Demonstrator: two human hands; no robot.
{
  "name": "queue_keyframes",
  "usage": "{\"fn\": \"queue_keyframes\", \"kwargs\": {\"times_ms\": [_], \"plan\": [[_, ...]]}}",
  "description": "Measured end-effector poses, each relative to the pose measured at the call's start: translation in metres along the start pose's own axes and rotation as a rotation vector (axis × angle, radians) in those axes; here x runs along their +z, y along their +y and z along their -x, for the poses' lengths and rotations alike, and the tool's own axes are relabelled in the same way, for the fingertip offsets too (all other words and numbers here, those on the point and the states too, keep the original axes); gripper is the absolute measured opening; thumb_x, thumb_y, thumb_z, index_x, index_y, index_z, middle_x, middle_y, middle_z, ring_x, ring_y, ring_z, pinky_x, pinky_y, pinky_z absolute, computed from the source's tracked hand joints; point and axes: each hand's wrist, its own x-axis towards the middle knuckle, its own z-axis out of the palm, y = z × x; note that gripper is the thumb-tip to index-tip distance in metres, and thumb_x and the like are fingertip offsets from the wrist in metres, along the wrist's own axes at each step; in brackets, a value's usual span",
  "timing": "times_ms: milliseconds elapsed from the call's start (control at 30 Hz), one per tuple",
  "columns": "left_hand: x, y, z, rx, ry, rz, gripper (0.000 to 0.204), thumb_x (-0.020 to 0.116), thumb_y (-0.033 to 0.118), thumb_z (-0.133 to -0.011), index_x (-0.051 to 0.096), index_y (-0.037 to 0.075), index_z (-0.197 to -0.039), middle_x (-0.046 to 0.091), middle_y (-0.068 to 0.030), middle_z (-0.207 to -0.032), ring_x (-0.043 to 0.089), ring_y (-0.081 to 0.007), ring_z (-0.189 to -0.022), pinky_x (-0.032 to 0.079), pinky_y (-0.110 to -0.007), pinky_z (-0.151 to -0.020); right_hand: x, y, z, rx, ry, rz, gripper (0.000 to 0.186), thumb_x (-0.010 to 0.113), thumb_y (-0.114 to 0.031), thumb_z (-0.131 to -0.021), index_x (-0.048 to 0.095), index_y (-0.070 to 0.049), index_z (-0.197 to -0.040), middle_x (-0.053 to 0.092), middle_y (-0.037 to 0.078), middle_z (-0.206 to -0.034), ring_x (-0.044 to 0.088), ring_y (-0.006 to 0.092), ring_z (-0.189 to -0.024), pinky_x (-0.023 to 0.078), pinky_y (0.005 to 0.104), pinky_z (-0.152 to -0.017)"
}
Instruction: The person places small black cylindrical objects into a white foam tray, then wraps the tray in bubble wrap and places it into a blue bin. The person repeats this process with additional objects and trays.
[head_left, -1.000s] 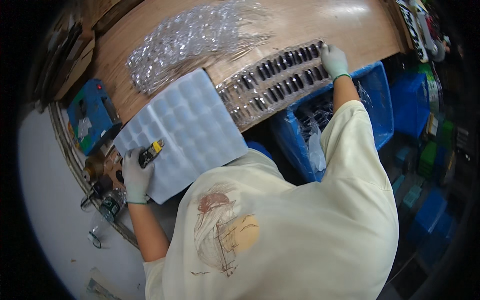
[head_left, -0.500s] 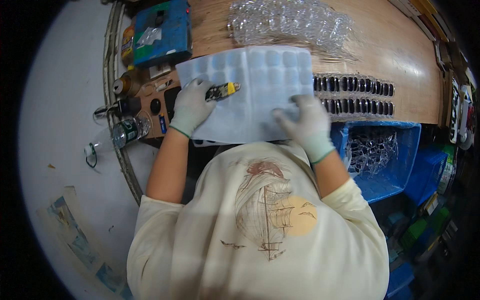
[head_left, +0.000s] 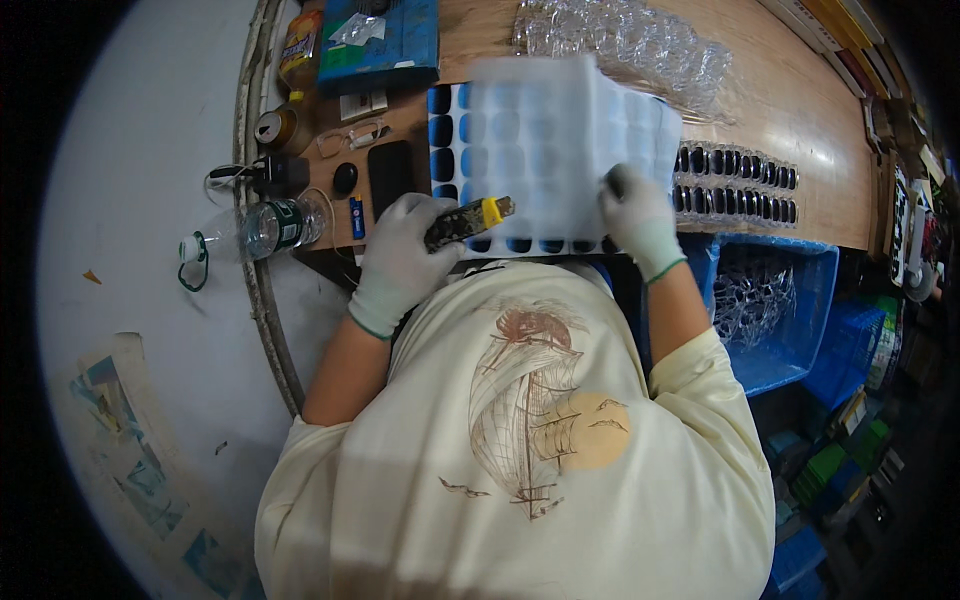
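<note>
My left hand [head_left: 405,245], in a pale glove with a green cuff, is closed around a utility knife [head_left: 465,222] with a dark patterned body and a yellow end. It rests near the lower left corner of a sheet printed with rows of dark and blue rounded squares [head_left: 441,131]. Over that sheet, a thin translucent white sheet [head_left: 535,140] is partly raised and blurred by motion. At its lower right side, my gloved right hand [head_left: 640,212] pinches the translucent sheet; its fingertips look dark, and the exact grip is partly hidden.
Clear plastic pieces [head_left: 620,45] are heaped at the back. Two rows of dark lenses in clear holders [head_left: 735,180] stand right. A blue bin [head_left: 780,365] holds clear scraps. Left are a phone [head_left: 390,178], lighter [head_left: 357,217], glasses [head_left: 350,140], bottle [head_left: 275,228], can [head_left: 275,128] and blue box [head_left: 400,50].
The translucent sheet has been drawn off the left and lower edges, baring printed squares underneath. My left hand with the knife has moved lower; my right hand's fingers have closed.
</note>
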Motion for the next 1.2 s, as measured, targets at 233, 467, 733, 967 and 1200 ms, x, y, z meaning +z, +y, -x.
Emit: {"fn": "queue_keyframes", "kwargs": {"times_ms": [233, 467, 733, 967, 1200], "plan": [[0.053, 0.012, -0.024, 0.211, -0.174, -0.281, 0.037, 0.073, 0.021, -0.076, 0.072, 0.011, -0.111, 0.065, -0.0104, -0.104, 0.063, -0.0299, -0.102, 0.051, -0.042, -0.088, -0.080, 0.047, 0.036, -0.041, 0.579, -0.962, 0.011, 0.061, 0.006, -0.082, 0.061, -0.001, -0.090, 0.063, 0.006, -0.094, 0.060, 0.0111, -0.079, 0.050, 0.0244, -0.075], [0.058, 0.025, -0.050, 0.178, -0.303, -0.458, 0.042, 0.075, 0.025, -0.078, 0.070, 0.009, -0.117, 0.065, -0.0137, -0.109, 0.064, -0.0320, -0.104, 0.052, -0.043, -0.091, -0.096, 0.174, 0.138, 0.224, 1.106, -1.353, 0.010, 0.050, -0.004, -0.092, 0.057, 0.001, -0.098, 0.063, 0.012, -0.098, 0.065, 0.0222, -0.086, 0.057, 0.0341, -0.081], [0.054, 0.079, -0.068, 0.307, -0.155, -0.234, 0.045, 0.076, 0.029, -0.083, 0.068, 0.002, -0.118, 0.064, -0.0191, -0.117, 0.063, -0.0347, -0.108, 0.050, -0.041, -0.094, -0.035, 0.327, 0.298, 0.565, 1.583, -1.507, 0.050, 0.050, -0.033, -0.100, 0.046, -0.001, -0.138, 0.055, 0.014, -0.132, 0.056, 0.0290, -0.117, 0.043, 0.0423, -0.105], [0.082, 0.171, -0.089, 0.306, -0.212, -0.247, 0.040, 0.074, 0.022, -0.084, 0.067, -0.001, -0.117, 0.065, -0.0170, -0.115, 0.064, -0.0321, -0.107, 0.051, -0.039, -0.093, 0.113, 0.376, 0.307, 1.395, 0.087, -0.341, 0.064, 0.039, -0.045, -0.101, 0.047, 0.001, -0.144, 0.039, 0.037, -0.148, 0.042, 0.0477, -0.137, 0.032, 0.0474, -0.115], [0.142, 0.250, -0.105, 0.293, -0.306, -0.198, 0.037, 0.074, 0.018, -0.083, 0.068, -0.002, -0.114, 0.068, -0.0157, -0.112, 0.065, -0.0274, -0.101, 0.050, -0.035, -0.089, 0.195, 0.479, 0.312, 1.367, -0.070, -1.299, 0.061, 0.047, -0.043, -0.101, 0.048, -0.001, -0.145, 0.052, 0.020, -0.144, 0.049, 0.0357, -0.130, 0.035, 0.0420, -0.112]]}}
